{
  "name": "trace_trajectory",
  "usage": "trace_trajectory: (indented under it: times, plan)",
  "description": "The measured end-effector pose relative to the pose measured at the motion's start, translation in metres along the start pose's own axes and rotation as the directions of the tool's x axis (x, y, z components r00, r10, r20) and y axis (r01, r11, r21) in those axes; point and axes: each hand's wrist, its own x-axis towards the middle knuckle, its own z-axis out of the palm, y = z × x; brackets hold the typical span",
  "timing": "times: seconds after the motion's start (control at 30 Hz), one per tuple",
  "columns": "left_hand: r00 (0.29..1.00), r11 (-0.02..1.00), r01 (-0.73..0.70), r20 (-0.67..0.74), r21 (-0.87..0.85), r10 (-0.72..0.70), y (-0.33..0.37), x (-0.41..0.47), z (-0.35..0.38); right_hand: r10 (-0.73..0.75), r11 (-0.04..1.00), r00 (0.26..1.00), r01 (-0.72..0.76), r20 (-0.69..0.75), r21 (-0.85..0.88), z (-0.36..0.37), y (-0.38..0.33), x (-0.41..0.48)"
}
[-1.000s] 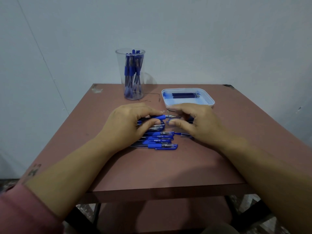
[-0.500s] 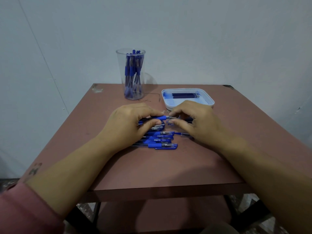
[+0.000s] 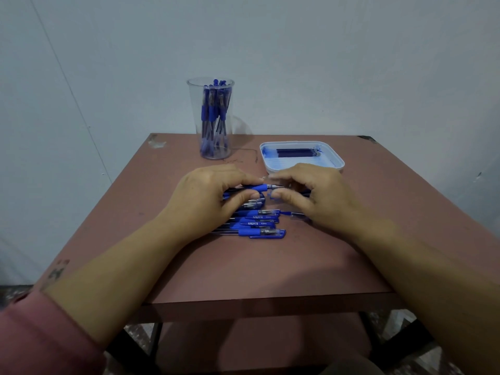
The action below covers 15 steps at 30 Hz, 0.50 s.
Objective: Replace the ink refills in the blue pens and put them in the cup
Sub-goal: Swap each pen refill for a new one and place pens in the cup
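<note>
My left hand grips a blue pen by its barrel, with the blue grip and metal tip pointing right. My right hand sits just right of that tip, its thumb and forefinger pinching a small clear-blue pen part that the fingers mostly hide. Under and in front of my hands lies a pile of several blue pens on the table. A clear cup at the back holds several blue pens upright. In the white tray lie dark blue refills.
The brown table stands against a pale wall. Its front edge is near my forearms, and a metal frame shows below it. A thin wire or scratch marks the surface between the cup and the tray.
My hands have stayed over the pile. The pen tip and my right fingers have shifted slightly; the tip now shows bare between the two hands.
</note>
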Motion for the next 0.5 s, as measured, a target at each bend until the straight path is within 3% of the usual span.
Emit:
trace_trajectory:
  times: [0.5]
  plan:
    - [1.0, 1.0, -0.003, 0.008, -0.001, 0.003, 0.0014, -0.0004, -0.0003, -0.024, 1.0, 1.0, 0.024, 0.002, 0.018, 0.0028, 0.0013, 0.0008]
